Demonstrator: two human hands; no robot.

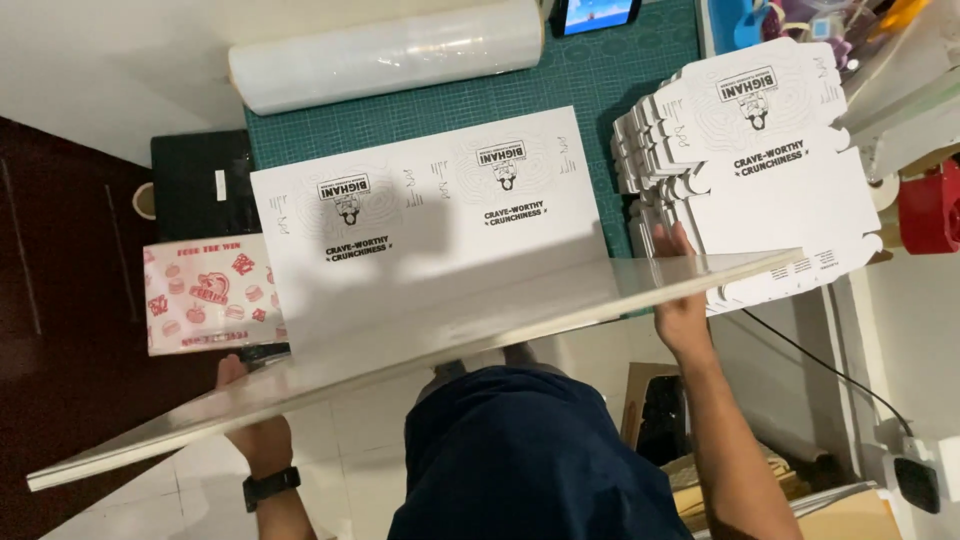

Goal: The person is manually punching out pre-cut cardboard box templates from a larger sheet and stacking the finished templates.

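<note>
Currently both hands hold a clear sheet (420, 350) tilted above the worktop: left hand (258, 425) fingers wrapped on its near-left edge, right hand (680, 300) on its right edge. Printed card (430, 215) lies under it on the green mat (600, 80).

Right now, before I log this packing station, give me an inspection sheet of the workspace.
Surface: green cutting mat on the table, mostly covered.
Job's things: clear sheet, held tilted over a flat printed white sheet; stack of die-cut white box blanks beside it.
Clutter: roll of clear film, pink patterned package, black pouch, phone, red tape dispenser.
Grippers: left hand and right hand each grip the clear sheet's edge.
Cables: black cable running to a wall plug.
Surroundings: pale tiled floor, cardboard below.
</note>
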